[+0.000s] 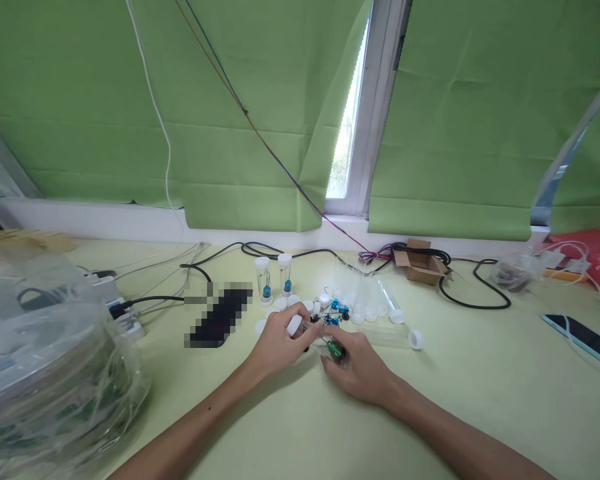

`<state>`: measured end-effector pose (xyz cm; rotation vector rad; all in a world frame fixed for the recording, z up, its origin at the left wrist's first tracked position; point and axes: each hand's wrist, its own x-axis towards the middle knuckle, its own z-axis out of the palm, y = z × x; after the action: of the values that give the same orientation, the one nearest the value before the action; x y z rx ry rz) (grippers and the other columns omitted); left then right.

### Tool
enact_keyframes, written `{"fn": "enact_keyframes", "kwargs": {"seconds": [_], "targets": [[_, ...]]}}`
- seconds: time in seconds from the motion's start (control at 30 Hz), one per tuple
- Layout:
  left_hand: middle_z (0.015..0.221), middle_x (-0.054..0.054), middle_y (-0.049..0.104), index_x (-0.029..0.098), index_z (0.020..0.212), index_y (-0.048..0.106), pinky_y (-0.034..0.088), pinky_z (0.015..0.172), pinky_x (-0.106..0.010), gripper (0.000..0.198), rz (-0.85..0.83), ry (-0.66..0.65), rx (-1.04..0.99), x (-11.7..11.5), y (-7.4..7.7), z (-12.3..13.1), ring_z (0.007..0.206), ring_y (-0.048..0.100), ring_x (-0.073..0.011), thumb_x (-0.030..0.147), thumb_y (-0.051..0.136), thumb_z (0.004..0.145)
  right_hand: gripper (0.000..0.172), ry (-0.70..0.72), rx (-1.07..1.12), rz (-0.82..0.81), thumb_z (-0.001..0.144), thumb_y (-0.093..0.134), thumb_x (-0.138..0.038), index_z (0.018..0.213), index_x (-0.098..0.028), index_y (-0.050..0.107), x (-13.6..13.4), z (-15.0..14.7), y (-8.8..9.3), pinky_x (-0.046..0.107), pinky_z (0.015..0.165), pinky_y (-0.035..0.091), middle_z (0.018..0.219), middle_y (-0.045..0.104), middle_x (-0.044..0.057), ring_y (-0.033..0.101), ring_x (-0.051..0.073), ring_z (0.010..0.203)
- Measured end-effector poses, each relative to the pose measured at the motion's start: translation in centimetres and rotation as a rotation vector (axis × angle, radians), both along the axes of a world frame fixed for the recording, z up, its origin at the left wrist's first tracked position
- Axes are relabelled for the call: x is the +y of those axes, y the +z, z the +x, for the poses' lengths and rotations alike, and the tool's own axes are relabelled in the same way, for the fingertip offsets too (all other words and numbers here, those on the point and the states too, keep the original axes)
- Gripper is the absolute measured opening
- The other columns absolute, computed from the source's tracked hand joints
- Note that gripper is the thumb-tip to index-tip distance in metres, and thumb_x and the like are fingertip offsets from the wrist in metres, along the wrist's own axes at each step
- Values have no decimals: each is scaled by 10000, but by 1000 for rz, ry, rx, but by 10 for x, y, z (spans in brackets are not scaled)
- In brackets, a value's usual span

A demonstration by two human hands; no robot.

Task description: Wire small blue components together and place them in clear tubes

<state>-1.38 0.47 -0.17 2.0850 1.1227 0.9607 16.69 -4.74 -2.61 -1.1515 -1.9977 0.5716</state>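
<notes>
My left hand (280, 340) is closed near a white cap (294, 325), which sits at the end of a clear plastic tube lying between my hands. My right hand (357, 367) is curled around the other end of that tube, where a green part (335, 350) shows through; its exact kind is unclear. Just beyond my fingers lie small blue metal parts (336, 307) with black bits, and loose white caps (293, 301). Two capped clear tubes stand upright behind: a left tube (263, 277) and a right tube (286, 270), each with a blue part inside.
Several empty clear tubes (360, 293) lie behind my right hand, one capped tube (390, 335) beside it. A small cardboard box (420, 261) and black cables stand by the wall. A plastic-wrapped reel (55, 393) fills the left; a phone (587, 340) lies right.
</notes>
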Motion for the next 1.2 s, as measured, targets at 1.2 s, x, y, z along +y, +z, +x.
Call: {"fn": "enact_keyframes", "kwargs": {"seconds": [1.2], "targets": [[591,73,303,202,721,401,94,413,-214,306,-116,-8,-32,-6,-3,3,441,159,-54,446,500,876,400,18,23,-63,733,514,-87,1105,-200,607,1,1,-4,217,554,331,616,467,-76,395,98,540]]}}
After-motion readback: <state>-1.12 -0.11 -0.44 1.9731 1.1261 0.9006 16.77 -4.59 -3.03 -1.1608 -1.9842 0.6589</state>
